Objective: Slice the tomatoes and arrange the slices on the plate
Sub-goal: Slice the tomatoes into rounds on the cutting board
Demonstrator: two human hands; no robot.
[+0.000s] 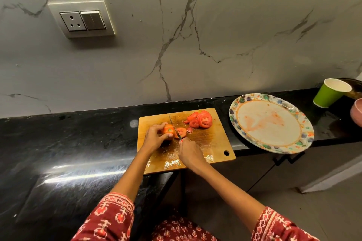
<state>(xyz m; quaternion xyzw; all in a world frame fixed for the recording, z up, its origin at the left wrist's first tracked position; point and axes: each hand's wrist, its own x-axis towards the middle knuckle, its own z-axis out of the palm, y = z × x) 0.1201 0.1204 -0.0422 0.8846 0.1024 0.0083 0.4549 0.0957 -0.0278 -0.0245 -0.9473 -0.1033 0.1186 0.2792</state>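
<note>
A wet wooden cutting board (211,143) lies on the black counter. My left hand (154,137) grips a partly cut tomato (168,130) on the board's left side. My right hand (189,152) holds a knife (174,126) whose blade stands against the tomato's cut face. One fresh slice (181,132) lies just right of the blade. A pile of tomato slices (200,119) sits at the board's far right corner. The round plate (293,115) with a flowered rim lies right of the board, smeared with juice and holding no slices.
A green paper cup (329,94) stands behind the plate at the far right, beside a pink bowl's edge (357,111). The plate's near edge overhangs the counter front. A wall socket and switch (82,19) sit on the marble backsplash.
</note>
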